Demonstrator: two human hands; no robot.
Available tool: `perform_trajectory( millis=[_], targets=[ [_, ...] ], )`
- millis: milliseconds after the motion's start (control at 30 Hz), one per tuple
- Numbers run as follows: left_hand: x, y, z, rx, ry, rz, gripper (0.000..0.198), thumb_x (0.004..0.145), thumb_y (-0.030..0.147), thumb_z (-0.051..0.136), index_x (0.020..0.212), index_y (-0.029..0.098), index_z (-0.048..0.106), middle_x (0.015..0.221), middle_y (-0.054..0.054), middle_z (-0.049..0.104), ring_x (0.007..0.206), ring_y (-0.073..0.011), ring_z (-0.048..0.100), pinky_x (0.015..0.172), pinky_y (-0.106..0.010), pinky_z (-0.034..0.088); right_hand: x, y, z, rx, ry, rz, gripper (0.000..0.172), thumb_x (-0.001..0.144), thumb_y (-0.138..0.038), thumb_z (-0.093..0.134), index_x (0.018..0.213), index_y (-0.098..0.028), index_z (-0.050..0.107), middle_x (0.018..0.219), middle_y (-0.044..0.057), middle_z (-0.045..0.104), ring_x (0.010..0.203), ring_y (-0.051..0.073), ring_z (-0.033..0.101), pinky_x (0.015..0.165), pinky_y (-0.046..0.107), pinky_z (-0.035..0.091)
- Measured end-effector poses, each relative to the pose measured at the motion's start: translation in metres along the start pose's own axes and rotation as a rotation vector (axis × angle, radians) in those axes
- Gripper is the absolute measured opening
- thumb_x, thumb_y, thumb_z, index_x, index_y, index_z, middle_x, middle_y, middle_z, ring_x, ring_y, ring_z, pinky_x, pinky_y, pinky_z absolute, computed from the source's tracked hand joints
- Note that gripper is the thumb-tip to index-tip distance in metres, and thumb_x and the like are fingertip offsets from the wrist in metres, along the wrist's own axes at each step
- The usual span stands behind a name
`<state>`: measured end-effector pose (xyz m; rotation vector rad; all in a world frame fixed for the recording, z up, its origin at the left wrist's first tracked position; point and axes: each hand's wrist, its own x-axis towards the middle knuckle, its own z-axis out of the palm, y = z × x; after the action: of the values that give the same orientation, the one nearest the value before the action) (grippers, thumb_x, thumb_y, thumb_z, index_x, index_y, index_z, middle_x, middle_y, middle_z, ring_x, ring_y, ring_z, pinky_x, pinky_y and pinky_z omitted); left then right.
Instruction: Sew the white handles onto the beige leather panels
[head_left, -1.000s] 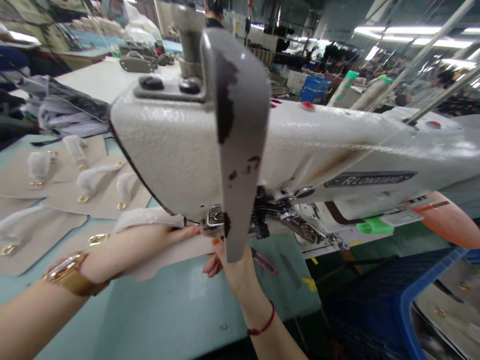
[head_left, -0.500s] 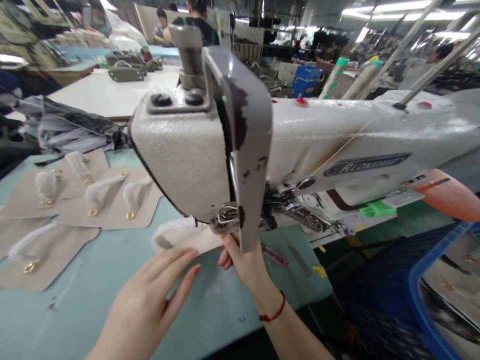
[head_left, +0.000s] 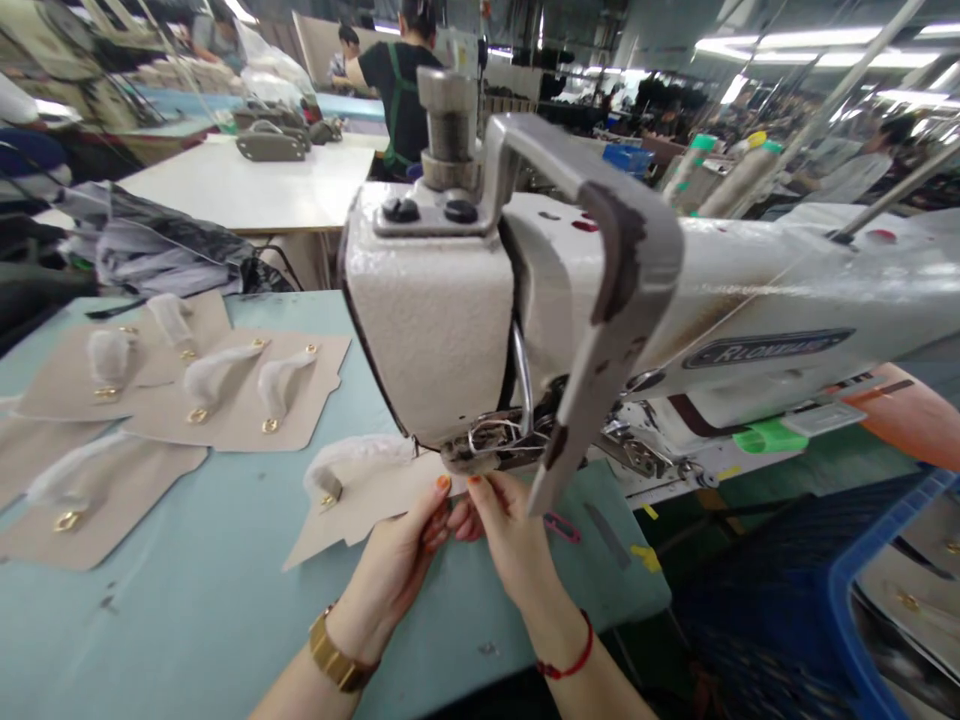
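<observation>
A beige leather piece [head_left: 367, 500] with a white wrapped strap and a gold ring lies under the head of a white sewing machine [head_left: 442, 320]. My left hand [head_left: 401, 555], with a gold watch on its wrist, pinches the piece's near edge just below the presser foot [head_left: 480, 450]. My right hand [head_left: 510, 535], with a red cord on its wrist, grips the same edge right beside it, fingertips at the needle area. A grey guard arm [head_left: 607, 300] of the machine hides part of the foot.
Several more beige pieces with wrapped straps [head_left: 225, 385] lie on the light blue table [head_left: 187, 620] to the left. A blue crate [head_left: 862, 600] stands low at the right. Thread cones [head_left: 694, 165] rise behind the machine. People work at far tables [head_left: 247, 185].
My left hand drew back from a flat reach and closed on the piece's edge beside my right hand. The view shifted left, showing more of the piece.
</observation>
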<state>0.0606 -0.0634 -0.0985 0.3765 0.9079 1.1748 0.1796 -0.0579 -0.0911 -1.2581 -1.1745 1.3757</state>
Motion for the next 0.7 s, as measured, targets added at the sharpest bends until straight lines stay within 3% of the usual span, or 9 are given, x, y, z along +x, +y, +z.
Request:
perform_trajectory(
  millis=[300, 533, 700],
  targets=[
    [0.001, -0.004, -0.004, -0.034, -0.138, -0.022, 0.044, 0.089, 0.035, 0.060, 0.053, 0.016, 0.042, 0.048, 0.006, 0.034, 0.048, -0.0068, 0.033, 0.048, -0.018, 0.031, -0.001, -0.002, 0.000, 0.185, -0.004, 0.062, 0.038, 0.087, -0.047, 0.061, 0.069, -0.014, 0.060, 0.059, 0.001, 0.065, 0.047, 0.008, 0.058, 0.047, 0.014, 0.046],
    [0.004, -0.002, -0.013, 0.163, 0.010, -0.035, 0.034, 0.073, 0.039, 0.078, 0.066, 0.013, 0.057, 0.056, 0.005, 0.040, 0.053, -0.0067, 0.030, 0.046, -0.018, 0.028, 0.000, -0.004, 0.004, 0.002, 0.082, 0.011, 0.025, 0.087, -0.033, 0.058, 0.071, -0.014, 0.060, 0.058, 0.001, 0.064, 0.047, 0.010, 0.059, 0.049, 0.018, 0.049],
    [0.001, 0.009, -0.008, 0.282, 0.040, -0.025, 0.041, 0.069, 0.045, 0.078, 0.057, 0.014, 0.054, 0.053, 0.004, 0.042, 0.055, -0.0090, 0.033, 0.051, -0.021, 0.031, -0.004, -0.008, -0.003, -0.091, 0.048, -0.057, 0.025, 0.091, -0.032, 0.054, 0.076, -0.014, 0.062, 0.063, 0.002, 0.065, 0.051, 0.010, 0.060, 0.051, 0.017, 0.049]
  ],
)
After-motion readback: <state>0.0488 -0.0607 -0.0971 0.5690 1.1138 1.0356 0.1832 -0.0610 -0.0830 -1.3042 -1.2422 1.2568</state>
